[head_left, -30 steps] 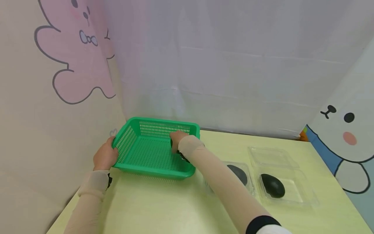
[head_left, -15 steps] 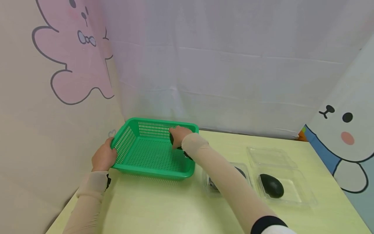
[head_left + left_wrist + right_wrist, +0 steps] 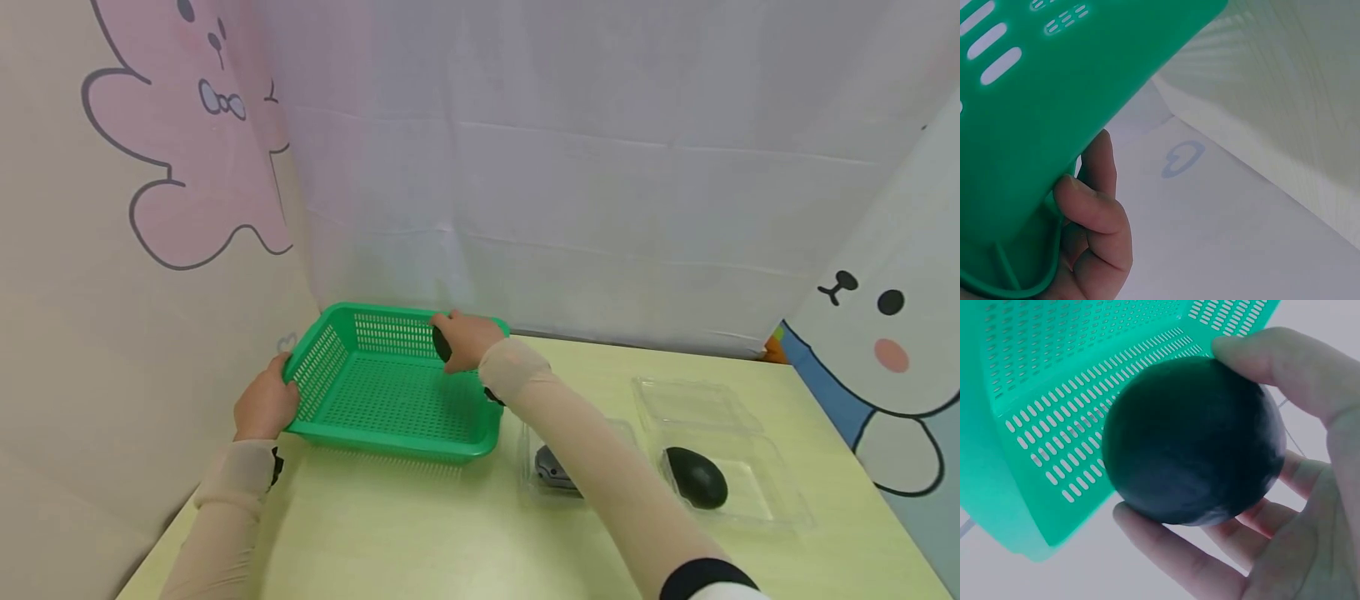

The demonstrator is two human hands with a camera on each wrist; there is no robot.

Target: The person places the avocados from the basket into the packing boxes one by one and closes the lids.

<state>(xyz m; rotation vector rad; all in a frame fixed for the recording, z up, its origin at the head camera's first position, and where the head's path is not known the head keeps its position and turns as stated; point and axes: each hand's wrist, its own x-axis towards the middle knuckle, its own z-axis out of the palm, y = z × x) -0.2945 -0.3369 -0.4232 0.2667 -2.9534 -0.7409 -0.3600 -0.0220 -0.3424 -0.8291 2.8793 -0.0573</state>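
A green plastic basket (image 3: 405, 446) with slotted walls is at the back left of the table. My left hand (image 3: 266, 404) grips its left rim; in the left wrist view the thumb (image 3: 1088, 203) and curled fingers close on the green edge. My right hand (image 3: 472, 340) is above the basket's right rim, holding a dark, smooth, rounded avocado (image 3: 1194, 440). Thumb and fingers span it in the right wrist view, with the slotted wall behind. The head view shows only a small part of this avocado (image 3: 442, 343). The basket's visible floor bears nothing.
At the right, an open clear plastic box (image 3: 757, 492) holds another dark avocado (image 3: 697, 477). Nearer the middle, a second clear box (image 3: 528, 479) with a grey object (image 3: 553, 468) is partly hidden by my right forearm. Curtained walls (image 3: 562, 208) border the table's back and left.
My right hand has risen from inside the basket toward its right rim, carrying the avocado. The grey object came into view as the forearm shifted right. My left hand stays on the rim.
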